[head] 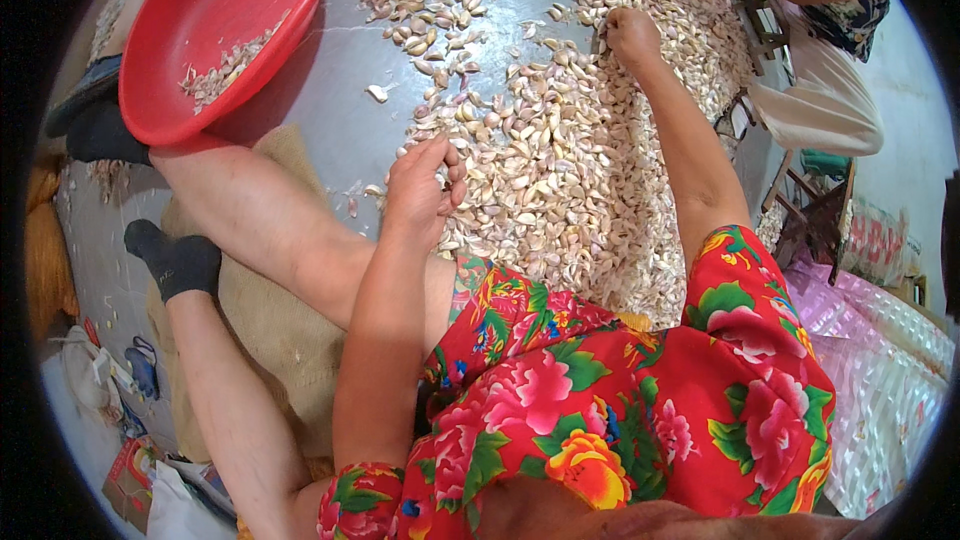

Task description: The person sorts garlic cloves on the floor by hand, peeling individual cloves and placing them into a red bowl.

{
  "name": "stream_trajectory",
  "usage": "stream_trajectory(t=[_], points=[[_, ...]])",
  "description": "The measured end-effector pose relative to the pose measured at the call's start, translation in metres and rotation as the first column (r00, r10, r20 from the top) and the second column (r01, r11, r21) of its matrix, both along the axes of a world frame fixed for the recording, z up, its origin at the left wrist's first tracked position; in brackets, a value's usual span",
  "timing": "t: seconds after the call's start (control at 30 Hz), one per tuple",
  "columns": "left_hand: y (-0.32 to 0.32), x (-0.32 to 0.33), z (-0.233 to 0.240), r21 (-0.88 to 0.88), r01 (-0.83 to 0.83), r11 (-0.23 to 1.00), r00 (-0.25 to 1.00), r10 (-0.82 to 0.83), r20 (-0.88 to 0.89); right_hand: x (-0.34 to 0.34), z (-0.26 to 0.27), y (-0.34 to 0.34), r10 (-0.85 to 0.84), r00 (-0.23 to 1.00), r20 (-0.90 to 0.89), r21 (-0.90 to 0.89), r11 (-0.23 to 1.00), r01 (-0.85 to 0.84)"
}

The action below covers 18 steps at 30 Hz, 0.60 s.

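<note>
A wide heap of garlic cloves [555, 172] covers the grey floor [341, 75] in front of me. My left hand [427, 184] is at the near left edge of the heap, its fingers curled; whether a clove is inside them I cannot tell. Farther off to the right, my right hand [632, 36] reaches down to the heap with bent fingers; its fingertips and anything between them are hidden. One clove [377, 93] lies apart on the floor. At the upper left, a red plastic basin [225, 7] stands tilted by my leg, with garlic skins [229, 71] inside.
My legs stretch left over burlap cloth [281, 360]. At the upper right sits another person [832, 0], beside a wooden stool [761, 26]. Shiny pink plastic sheeting [832, 307] lies at the right. A second person's shoe [82, 101] is near the basin.
</note>
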<state>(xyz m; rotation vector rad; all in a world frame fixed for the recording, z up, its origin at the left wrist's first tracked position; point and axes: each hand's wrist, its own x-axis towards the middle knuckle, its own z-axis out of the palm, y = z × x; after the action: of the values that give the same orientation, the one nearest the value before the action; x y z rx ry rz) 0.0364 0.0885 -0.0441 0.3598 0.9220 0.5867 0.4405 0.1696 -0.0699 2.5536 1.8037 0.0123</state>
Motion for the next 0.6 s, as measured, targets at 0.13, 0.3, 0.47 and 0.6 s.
stream_trajectory(t=[0.13, 0.3, 0.47, 0.6], points=[[-0.002, 0.018, -0.002, 0.120, 0.031, 0.992, 1.000, -0.031, -0.007, -0.027, 0.009, -0.023, 0.012, 0.669, -0.743, 0.191, 0.962, 0.196], [-0.011, 0.018, -0.009, 0.467, 0.024, 0.884, 0.996, 0.020, -0.089, -0.155, 0.048, -0.070, -0.089, 0.072, -0.993, -0.090, 0.996, -0.020], [-0.012, 0.016, -0.002, 0.614, 0.125, 0.779, 0.986, -0.026, -0.168, -0.203, 0.055, -0.097, -0.109, -0.024, -0.994, -0.109, 0.994, -0.014], [-0.010, 0.016, 0.002, 0.645, 0.129, 0.753, 0.975, 0.021, -0.220, -0.210, 0.060, -0.104, -0.077, 0.025, -0.997, -0.078, 0.996, -0.030]])
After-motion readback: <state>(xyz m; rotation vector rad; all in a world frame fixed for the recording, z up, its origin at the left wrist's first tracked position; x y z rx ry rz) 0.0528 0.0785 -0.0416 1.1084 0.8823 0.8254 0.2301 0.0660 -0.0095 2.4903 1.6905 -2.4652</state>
